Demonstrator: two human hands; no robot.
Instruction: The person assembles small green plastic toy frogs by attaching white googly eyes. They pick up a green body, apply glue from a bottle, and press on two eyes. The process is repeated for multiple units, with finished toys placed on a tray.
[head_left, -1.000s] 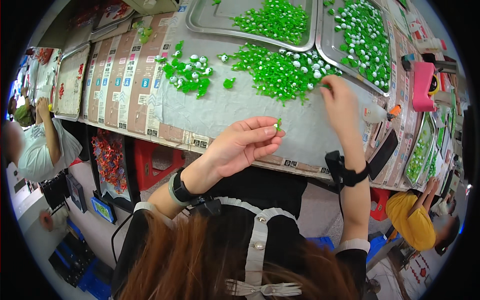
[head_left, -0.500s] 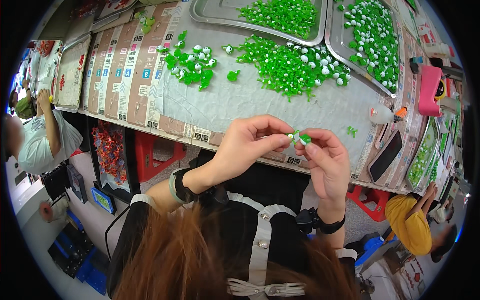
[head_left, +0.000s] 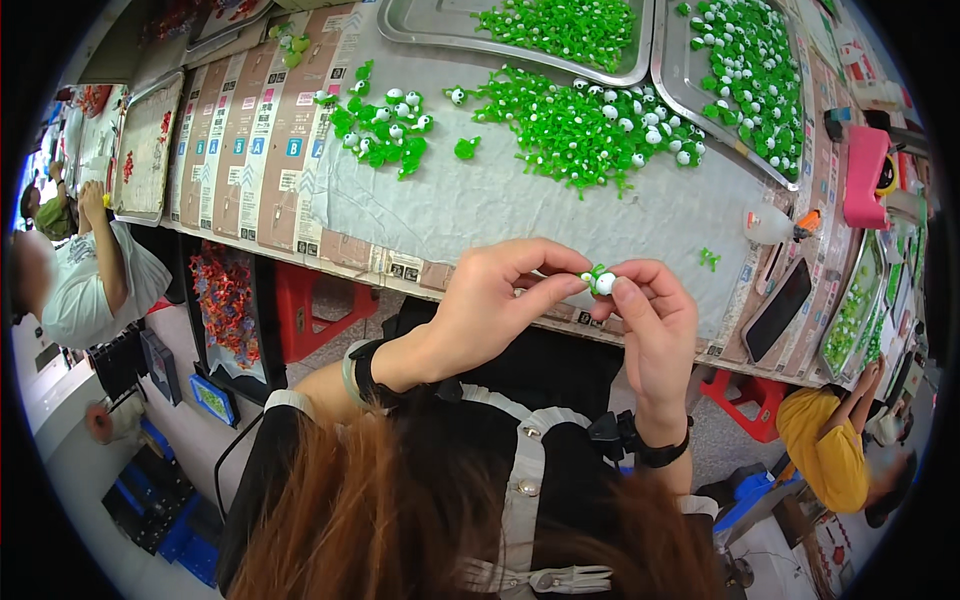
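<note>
Just over the table's front edge, my left hand [head_left: 492, 298] pinches a small green plastic figure piece [head_left: 591, 275] between thumb and index finger. My right hand [head_left: 657, 325] is closed on a green piece with a round white eye [head_left: 604, 284]. The two pieces meet between my fingertips; whether they are joined I cannot tell. Beyond my hands lies a heap of green figure pieces [head_left: 560, 130], some with white eyeballs. A smaller group of eyed green pieces [head_left: 385, 130] is to its left. One loose green piece [head_left: 709, 259] rests right of my right hand.
Metal trays [head_left: 640, 75] of green pieces stand at the back. At right are a white bottle with an orange tip [head_left: 768, 225], a dark phone [head_left: 777, 310] and a pink tape dispenser [head_left: 866, 178]. Co-workers sit at both sides; a red stool [head_left: 300, 315] is under the table.
The two green pieces, slightly apart before, have come together between my fingertips. The white eye of the right piece has turned more into view.
</note>
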